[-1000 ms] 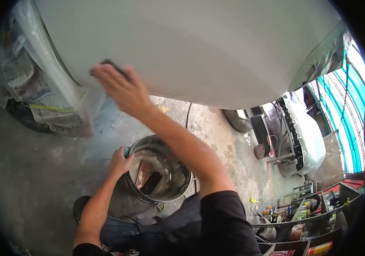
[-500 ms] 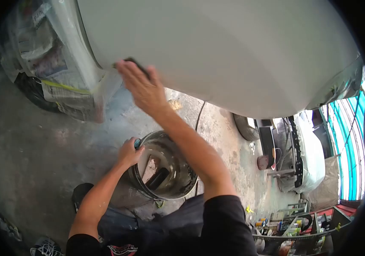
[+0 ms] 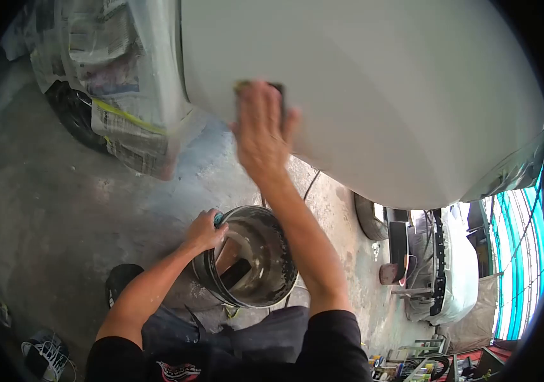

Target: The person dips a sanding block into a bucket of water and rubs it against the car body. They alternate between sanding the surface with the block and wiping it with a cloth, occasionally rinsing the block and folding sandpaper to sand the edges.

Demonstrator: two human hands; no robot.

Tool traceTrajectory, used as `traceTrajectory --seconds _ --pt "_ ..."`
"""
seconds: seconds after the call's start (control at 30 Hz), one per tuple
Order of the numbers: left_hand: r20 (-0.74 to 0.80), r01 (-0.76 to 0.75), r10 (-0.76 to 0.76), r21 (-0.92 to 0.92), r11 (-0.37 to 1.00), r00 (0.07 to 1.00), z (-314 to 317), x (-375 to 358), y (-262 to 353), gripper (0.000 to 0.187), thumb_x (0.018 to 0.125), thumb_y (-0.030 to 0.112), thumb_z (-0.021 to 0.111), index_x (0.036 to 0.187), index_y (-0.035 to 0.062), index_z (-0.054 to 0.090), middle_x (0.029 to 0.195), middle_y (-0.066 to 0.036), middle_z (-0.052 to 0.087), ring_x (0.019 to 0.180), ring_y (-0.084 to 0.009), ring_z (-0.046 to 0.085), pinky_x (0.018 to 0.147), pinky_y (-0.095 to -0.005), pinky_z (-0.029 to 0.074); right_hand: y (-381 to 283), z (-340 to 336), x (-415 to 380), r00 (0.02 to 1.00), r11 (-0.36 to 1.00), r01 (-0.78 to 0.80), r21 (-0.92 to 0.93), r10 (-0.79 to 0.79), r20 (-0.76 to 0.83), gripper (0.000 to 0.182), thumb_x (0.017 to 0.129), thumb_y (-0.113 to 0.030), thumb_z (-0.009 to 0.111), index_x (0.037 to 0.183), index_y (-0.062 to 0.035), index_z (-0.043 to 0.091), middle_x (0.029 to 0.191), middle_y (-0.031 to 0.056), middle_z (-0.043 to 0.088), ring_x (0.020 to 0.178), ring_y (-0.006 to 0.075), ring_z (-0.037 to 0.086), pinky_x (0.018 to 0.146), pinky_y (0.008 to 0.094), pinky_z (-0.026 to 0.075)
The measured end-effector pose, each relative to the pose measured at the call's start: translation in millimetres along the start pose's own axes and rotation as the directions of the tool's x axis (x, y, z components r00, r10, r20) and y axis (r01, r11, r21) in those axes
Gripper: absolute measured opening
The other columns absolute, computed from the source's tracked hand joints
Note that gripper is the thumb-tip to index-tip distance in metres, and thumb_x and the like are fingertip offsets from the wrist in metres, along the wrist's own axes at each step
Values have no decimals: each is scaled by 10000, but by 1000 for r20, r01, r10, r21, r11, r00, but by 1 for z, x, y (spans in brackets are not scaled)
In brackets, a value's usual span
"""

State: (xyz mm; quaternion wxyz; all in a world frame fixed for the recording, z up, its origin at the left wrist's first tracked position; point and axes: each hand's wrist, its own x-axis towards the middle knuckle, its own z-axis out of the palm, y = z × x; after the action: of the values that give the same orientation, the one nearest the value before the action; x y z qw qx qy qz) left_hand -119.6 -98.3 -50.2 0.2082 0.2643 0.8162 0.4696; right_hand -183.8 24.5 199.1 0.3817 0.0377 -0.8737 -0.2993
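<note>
My right hand (image 3: 263,130) lies over a dark sanding block (image 3: 277,89), pressing it against a smooth grey car body panel (image 3: 374,83). The hand is a little blurred, and the block's edges show around the fingertips. Lower down, my left hand (image 3: 206,230) is closed on the rim of a dark bucket (image 3: 290,254), with a small teal piece (image 3: 219,219) showing at the fingers. Inside the bucket are murky water, a black block (image 3: 235,274) and a light brown flat piece (image 3: 226,253).
Newspaper and plastic masking (image 3: 116,70) covers the car at the left, above a black tyre (image 3: 71,118). Beyond the panel's lower edge stand a wheel (image 3: 370,215) and a plastic-covered car part (image 3: 456,261). Cluttered shelving (image 3: 418,366) is at lower right; a shoe (image 3: 46,356) at lower left.
My right hand has slid the sanding block rightward along the panel. The view has shifted a little. My left hand stays on the bucket rim.
</note>
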Motion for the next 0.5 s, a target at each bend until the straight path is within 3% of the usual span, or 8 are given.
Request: traceTrajectory --seconds 0.13,0.17,0.23,0.33,0.37,0.43,0.47,0.5 --pt "17 -10 9 21 1000 1000 -1 -6 1 472 888 386 708 1232 77 611 1116 -237 633 1039 -429 637 879 -509 519 68 -19 -31 980 919 198 -342 -183 76 601 1001 -331 568 1571 -201 430 1688 2 296 1557 186 266 1235 556 138" --pt "17 -14 14 23 1000 1000 -3 -4 2 474 889 383 709 1234 73 610 1115 -240 633 1042 -431 637 880 -512 518 108 -24 -69 993 978 121 -172 -118 27 578 970 -293 605 1531 -212 489 1638 -32 388 1484 154 387 1188 503 224" --pt "7 -19 18 42 999 1000 -1 -3 3 470 888 379 714 1230 72 613 1114 -244 634 1042 -434 635 881 -513 517 165 -71 -130 890 964 -61 -260 170 424 531 863 -347 737 1365 -211 627 1499 -25 511 1298 182 518 1132 509 249" --pt "-4 -14 14 28 1000 1000 -1 -6 5 472 884 377 722 1227 72 615 1114 -246 636 1043 -441 633 883 -515 516 191 -64 -178 966 953 -26 -302 102 239 625 821 -378 765 1362 -141 563 1447 97 451 1347 282 412 1092 565 249" --pt "-4 -20 20 24 999 1000 -2 -4 6 473 882 377 725 1227 73 615 1114 -246 637 1044 -443 633 883 -516 516 157 -76 -129 922 976 -96 -193 161 352 604 864 -318 728 1387 -98 520 1403 150 458 1346 334 400 1100 591 229" --pt "-4 -26 26 11 1000 1000 -2 -1 9 465 881 373 723 1221 73 618 1108 -244 640 1044 -442 632 885 -514 516 96 -58 -29 919 978 -171 119 115 376 602 924 -215 662 1477 -120 444 1462 87 456 1409 298 400 1147 511 243" --pt "2 -26 26 14 1000 1000 -3 -2 6 461 881 371 722 1218 74 620 1105 -243 642 1044 -441 632 885 -513 516 63 -35 8 993 995 37 97 -48 109 658 948 -293 648 1541 -132 413 1621 52 360 1519 228 309 1203 507 203" --pt "18 -30 30 26 999 999 -3 -3 0 456 880 370 721 1212 74 623 1103 -239 644 1043 -439 633 886 -513 515 29 -34 47 994 994 103 27 -104 26 748 959 -422 627 1601 -157 350 1707 65 225 1580 202 189 1240 518 146"
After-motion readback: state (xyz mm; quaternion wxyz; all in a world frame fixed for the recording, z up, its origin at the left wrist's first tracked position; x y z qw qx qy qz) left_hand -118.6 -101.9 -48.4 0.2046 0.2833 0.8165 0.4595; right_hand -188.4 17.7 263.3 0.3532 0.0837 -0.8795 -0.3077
